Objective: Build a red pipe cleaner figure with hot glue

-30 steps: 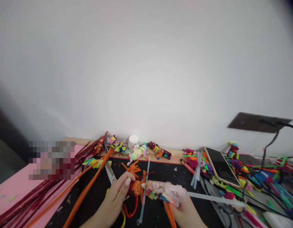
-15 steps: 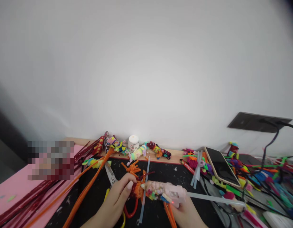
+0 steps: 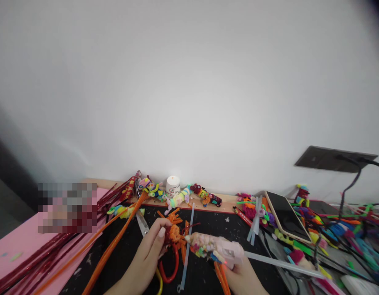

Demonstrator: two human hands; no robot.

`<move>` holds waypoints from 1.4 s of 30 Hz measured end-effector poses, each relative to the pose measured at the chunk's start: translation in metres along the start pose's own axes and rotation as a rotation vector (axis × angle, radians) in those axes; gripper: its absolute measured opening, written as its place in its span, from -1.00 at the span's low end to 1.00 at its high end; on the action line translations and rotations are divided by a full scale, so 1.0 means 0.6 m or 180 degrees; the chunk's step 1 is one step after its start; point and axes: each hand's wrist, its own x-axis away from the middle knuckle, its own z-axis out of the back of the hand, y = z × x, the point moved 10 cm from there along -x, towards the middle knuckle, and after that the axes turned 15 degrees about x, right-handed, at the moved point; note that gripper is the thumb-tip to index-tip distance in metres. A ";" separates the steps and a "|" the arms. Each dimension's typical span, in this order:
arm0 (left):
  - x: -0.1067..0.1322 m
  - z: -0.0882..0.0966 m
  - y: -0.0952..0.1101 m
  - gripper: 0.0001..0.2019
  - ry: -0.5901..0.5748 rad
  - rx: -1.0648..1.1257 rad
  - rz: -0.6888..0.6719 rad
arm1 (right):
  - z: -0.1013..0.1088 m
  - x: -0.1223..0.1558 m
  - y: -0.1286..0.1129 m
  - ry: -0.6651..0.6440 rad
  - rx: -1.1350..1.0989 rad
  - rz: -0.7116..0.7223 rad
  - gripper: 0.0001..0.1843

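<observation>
My left hand (image 3: 148, 254) pinches a small fuzzy piece (image 3: 175, 234) of orange and dark red pipe cleaner. My right hand (image 3: 244, 274) is closed round the handle of a pink hot glue gun (image 3: 222, 248), its front crusted with colourful bits and its small red light lit. The gun's nozzle points left, just right of the orange piece; whether they touch I cannot tell. A long glue stick (image 3: 277, 262) juts from its back. Below my left hand lie scissors (image 3: 170, 276) with red and yellow handles. Short orange pipe cleaner cuttings (image 3: 174, 216) lie behind the piece.
A loose glue stick (image 3: 184, 272) lies on the black mat (image 3: 116, 266). Along the wall stand a paper cup (image 3: 173, 186) and several pipe cleaner figures (image 3: 180, 197). Long orange pipe cleaners (image 3: 112, 250) cross the left side. A phone (image 3: 287, 217) and black cables (image 3: 343, 200) are right.
The orange piece and my left fingers have shifted slightly up and left, away from the nozzle. The glue gun has moved a little to the right.
</observation>
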 end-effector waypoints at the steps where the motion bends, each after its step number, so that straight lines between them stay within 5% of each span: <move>1: 0.000 -0.001 0.001 -0.60 -0.0030 0.0015 -0.0008 | 0.009 0.000 0.010 0.0168 -0.0018 -0.0122 -0.70; 3: -0.001 -0.006 0.003 -0.57 -0.0127 0.0013 -0.0047 | 0.027 0.001 0.025 0.0455 0.0032 -0.0326 -0.67; 7: -0.003 -0.011 0.003 -0.50 -0.0295 -0.0069 -0.0046 | 0.038 -0.007 -0.016 0.0387 0.0468 0.0152 -0.79; 15: -0.008 -0.006 0.005 -0.51 -0.0291 -0.0386 -0.0369 | 0.029 -0.014 -0.028 0.0450 0.2305 0.0318 -0.51; 33: -0.020 -0.020 0.000 -0.73 -0.0421 -0.0329 -0.0553 | 0.028 -0.022 -0.009 0.0549 0.2865 0.0156 -0.42; 42: -0.010 -0.035 0.011 -0.74 -0.0474 -0.1153 -0.0500 | 0.063 -0.022 -0.007 0.0960 0.3435 -0.0118 -0.44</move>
